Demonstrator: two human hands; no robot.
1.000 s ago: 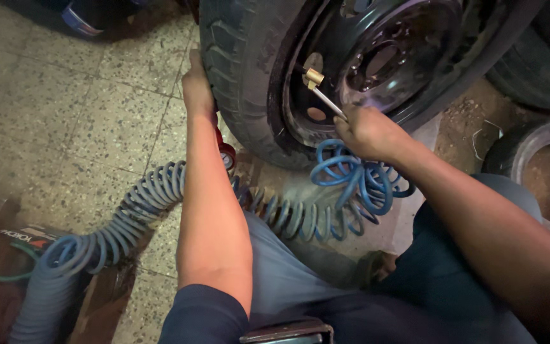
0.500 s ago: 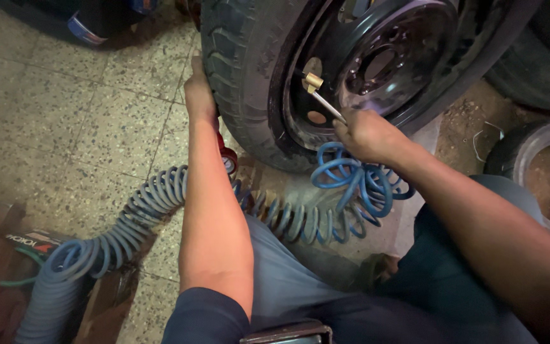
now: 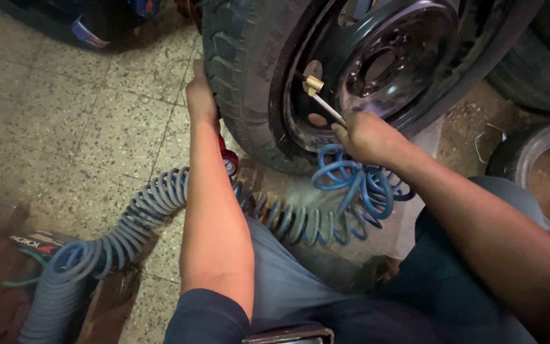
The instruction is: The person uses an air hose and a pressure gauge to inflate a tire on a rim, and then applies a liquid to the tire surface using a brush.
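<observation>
1. Speckled terrazzo floor (image 3: pixel 65 121) under you, worn and dusty.
2. Your left hand (image 3: pixel 200 95) lies flat against the upright tyre (image 3: pixel 243 76), grip open.
3. Your right hand (image 3: pixel 367 137) is closed around the inflator wand (image 3: pixel 326 107), its tip at the black rim (image 3: pixel 402 57).
4. The blue coiled hose (image 3: pixel 154 204) trails across the floor.

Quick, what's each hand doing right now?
Left hand: open, resting on the tyre tread.
Right hand: closed on the air chuck at the rim.

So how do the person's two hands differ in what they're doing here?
The left hand rests flat on the tyre tread, holding nothing; the right hand grips the metal inflator stem, its brass tip at the black rim. Left arm reaches straight; right comes in from the side. Both are bare.
</observation>
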